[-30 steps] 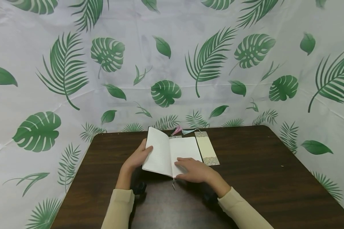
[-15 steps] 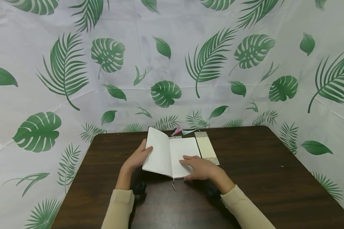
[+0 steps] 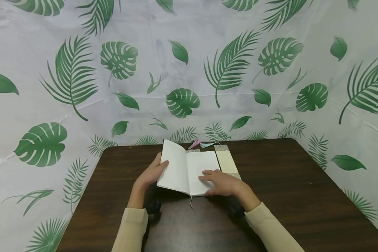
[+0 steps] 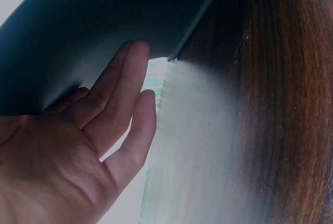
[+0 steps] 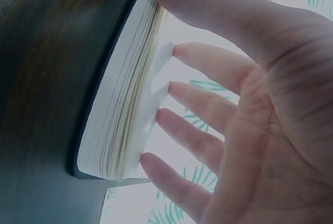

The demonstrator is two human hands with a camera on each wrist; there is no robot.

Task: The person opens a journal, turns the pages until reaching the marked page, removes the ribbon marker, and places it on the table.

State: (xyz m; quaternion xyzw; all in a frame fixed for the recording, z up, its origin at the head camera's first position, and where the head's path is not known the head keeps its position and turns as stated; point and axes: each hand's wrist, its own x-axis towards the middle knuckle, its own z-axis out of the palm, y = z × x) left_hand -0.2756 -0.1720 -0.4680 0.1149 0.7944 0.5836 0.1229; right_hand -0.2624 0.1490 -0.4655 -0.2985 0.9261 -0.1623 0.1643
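Note:
An open notebook (image 3: 174, 168) with blank white pages lies in the middle of the table, its left side lifted at a slant. My left hand (image 3: 151, 172) grips that left side, thumb over the page and fingers behind; the left wrist view has those fingers against the dark cover (image 4: 93, 16). On the right page rest the fingertips of my right hand (image 3: 223, 183), spread and slightly bent. Its thumb touches the page near the bottom edge, above the stacked page edges (image 5: 119, 104) in the right wrist view. A thin ribbon (image 3: 191, 202) hangs from the spine.
Right of the notebook lies a cream bookmark (image 3: 226, 161) with glittery ends and a pale blue tassel (image 3: 207, 145). Another bookmark (image 3: 193, 151) is mostly hidden behind the notebook, near a pink tassel (image 3: 194, 143). Leaf-printed cloth (image 3: 182, 70) surrounds the dark wooden table (image 3: 286, 196).
My right hand has slid a little to the right across the page, covering more of the cream bookmark's lower end. The left hand and the lifted side have stayed in place.

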